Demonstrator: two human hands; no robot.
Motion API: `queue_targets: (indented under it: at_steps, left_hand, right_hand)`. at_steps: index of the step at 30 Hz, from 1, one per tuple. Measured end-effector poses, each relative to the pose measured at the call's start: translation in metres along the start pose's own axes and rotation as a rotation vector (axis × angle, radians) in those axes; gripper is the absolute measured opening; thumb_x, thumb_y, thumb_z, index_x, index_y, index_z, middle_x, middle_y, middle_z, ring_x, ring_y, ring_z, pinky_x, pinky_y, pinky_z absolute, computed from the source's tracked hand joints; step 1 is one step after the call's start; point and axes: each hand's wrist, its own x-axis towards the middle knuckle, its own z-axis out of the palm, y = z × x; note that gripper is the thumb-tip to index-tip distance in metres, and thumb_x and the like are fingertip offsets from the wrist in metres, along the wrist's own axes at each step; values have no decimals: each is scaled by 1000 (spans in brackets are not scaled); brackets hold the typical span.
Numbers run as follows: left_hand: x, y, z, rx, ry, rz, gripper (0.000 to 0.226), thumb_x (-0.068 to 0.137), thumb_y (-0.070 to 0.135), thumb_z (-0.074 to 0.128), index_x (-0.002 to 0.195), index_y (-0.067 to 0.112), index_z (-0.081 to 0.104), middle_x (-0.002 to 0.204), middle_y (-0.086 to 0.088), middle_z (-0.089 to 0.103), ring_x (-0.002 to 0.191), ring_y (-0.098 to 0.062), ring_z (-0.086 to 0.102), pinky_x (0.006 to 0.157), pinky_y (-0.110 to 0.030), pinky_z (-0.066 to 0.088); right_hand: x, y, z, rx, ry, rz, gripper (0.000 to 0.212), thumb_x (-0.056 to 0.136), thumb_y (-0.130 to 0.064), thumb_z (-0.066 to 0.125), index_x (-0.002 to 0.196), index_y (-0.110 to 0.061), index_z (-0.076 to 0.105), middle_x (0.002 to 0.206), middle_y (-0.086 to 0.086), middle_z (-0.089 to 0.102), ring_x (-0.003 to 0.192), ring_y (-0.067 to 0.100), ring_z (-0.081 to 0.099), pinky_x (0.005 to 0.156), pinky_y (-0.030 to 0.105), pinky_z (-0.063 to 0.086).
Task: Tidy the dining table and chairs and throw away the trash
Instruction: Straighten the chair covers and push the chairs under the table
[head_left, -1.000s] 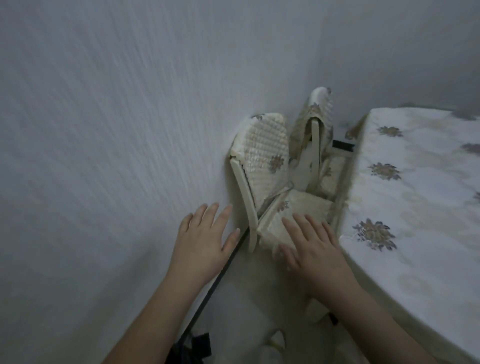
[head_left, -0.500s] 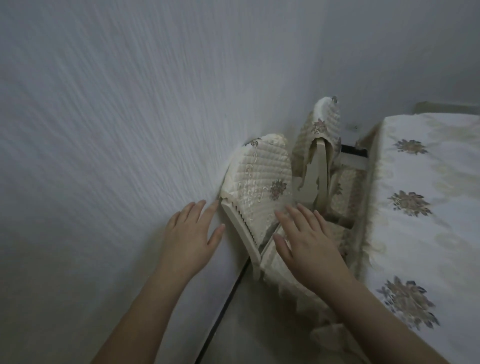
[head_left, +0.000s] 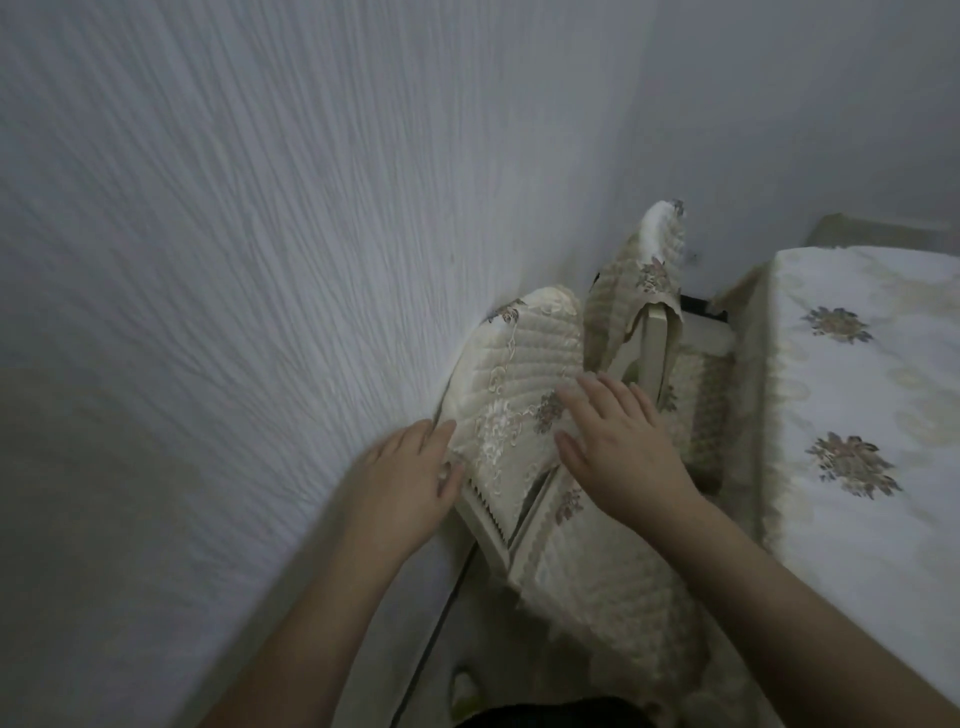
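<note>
Two chairs sit squeezed between the textured wall (head_left: 218, 249) and the dining table (head_left: 857, 415), and the near chair (head_left: 514, 415) is the one being handled. Left hand (head_left: 400, 483) rests flat-fingered on the wall-side edge of its backrest, right hand (head_left: 618, 441) lies open across the quilted cover, so neither one really grips yet. My guess is a stiff, light-ish frame under a soft, slidey cover, so grab the backrest rails, not the fabric. Far chair (head_left: 649, 291) leans behind it. No brands or writing visible anywhere.
</note>
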Motion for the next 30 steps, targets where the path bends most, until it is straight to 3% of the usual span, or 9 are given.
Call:
queue_targets:
  at_steps: [5, 9, 13, 17, 21, 24, 26, 30]
  left_hand:
    - [44, -15, 27, -62, -58, 16, 60, 90, 51, 33, 137, 15, 47, 127, -6, 57, 114, -24, 54, 95, -37, 45]
    - [60, -10, 51, -71, -91, -33, 59, 90, 50, 35, 138, 18, 45, 128, -7, 57, 113, -25, 54, 95, -37, 45]
    - [71, -8, 73, -89, -198, -184, 62, 92, 46, 44, 146, 20, 28, 138, -8, 47, 118, -24, 51, 95, -35, 43]
    - [71, -1, 82, -227, -198, -290, 71, 91, 40, 50, 150, 20, 16, 148, -8, 39, 121, -26, 52, 96, -36, 45]
    - [79, 5, 85, -270, -123, -368, 75, 89, 33, 57, 149, 15, 17, 124, -12, 60, 94, -30, 63, 74, -33, 48]
    - [86, 12, 85, -276, -111, -404, 80, 87, 39, 57, 149, 18, 12, 107, -8, 67, 82, -28, 64, 65, -30, 46]
    - [94, 12, 85, -238, -146, -451, 75, 88, 43, 56, 146, 17, 17, 100, -9, 68, 81, -29, 64, 63, -30, 44]
    - [105, -5, 89, -268, -201, -519, 54, 85, 45, 62, 123, 8, 52, 108, -15, 66, 93, -30, 63, 73, -32, 47]
  right_hand:
    - [50, 11, 29, -9, -53, 11, 51, 95, -42, 37, 141, -19, 37, 148, 6, 38, 141, 25, 26, 117, 43, 16]
    - [81, 18, 54, 28, -88, -12, 54, 96, -41, 40, 144, -18, 34, 149, 7, 37, 141, 26, 26, 117, 43, 16]
    - [130, 30, 74, 52, -119, -87, 55, 95, -37, 41, 146, -17, 31, 151, 8, 34, 141, 26, 25, 116, 43, 14]
    - [192, 43, 89, 66, -144, -144, 57, 90, -23, 44, 145, -15, 31, 151, 10, 33, 141, 28, 24, 116, 45, 14]
    - [244, 54, 107, 35, -134, -207, 46, 89, -20, 43, 135, -12, 42, 143, 10, 42, 136, 28, 31, 113, 46, 20]
    - [264, 61, 127, 19, -163, -252, 44, 96, -25, 34, 137, -11, 39, 146, 9, 39, 137, 29, 30, 112, 48, 21]
    - [273, 65, 138, 37, -177, -264, 45, 97, -27, 32, 139, -13, 37, 147, 6, 38, 138, 28, 29, 112, 49, 21]
    - [280, 70, 151, 77, -218, -276, 59, 86, -23, 51, 142, -18, 33, 147, 3, 34, 141, 27, 23, 108, 50, 26]
